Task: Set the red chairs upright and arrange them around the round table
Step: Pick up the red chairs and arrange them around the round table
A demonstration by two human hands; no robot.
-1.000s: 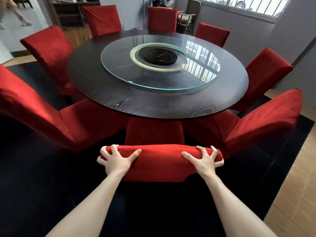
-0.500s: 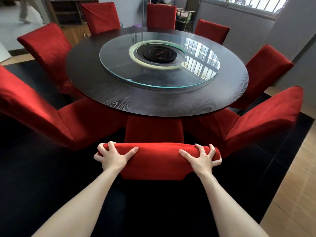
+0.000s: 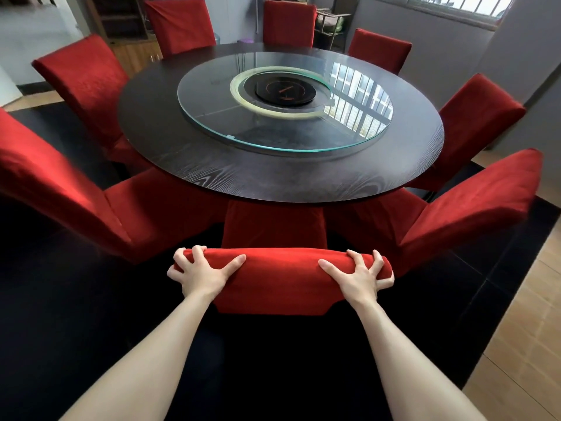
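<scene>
Eight red chairs (image 3: 88, 83): all upright, ringed round the round table (image 3: 273, 180), backs turned outward.
Nearest chair (image 3: 282, 278): at the table's near edge, seat tucked partly under the rim, top of the backrest held at both ends.
Left hand (image 3: 202, 275): grips the left end of that backrest top, fingers curled over to the far side, thumb stretched along the near face toward the middle.
Right hand (image 3: 361, 278): grips the right end the same way, fingers hooked over the top, thumb pointing inward along the fabric.
Near-left chair (image 3: 60, 189): just beside the nearest chair, seat under the table edge, back slanting out to the left.
Near-right chair (image 3: 470, 214): just beside on the other side; touching the held backrest or not, cannot tell.
Far chairs (image 3: 288, 24): spaced along the table's left, back and right edges, backs rising above the tabletop.
Glass turntable (image 3: 212, 117): round, centred on the dark wood top, mirroring window bars on its right half.
Black disc (image 3: 283, 91): at the hub, ringed by a pale band.
Black mat (image 3: 60, 299): under the table and chairs.
Wooden floor (image 3: 522, 344): bare strip along the right.
Window (image 3: 455, 4): barred, top right.
Cabinet (image 3: 121, 25): wooden, behind the back-left chair.
</scene>
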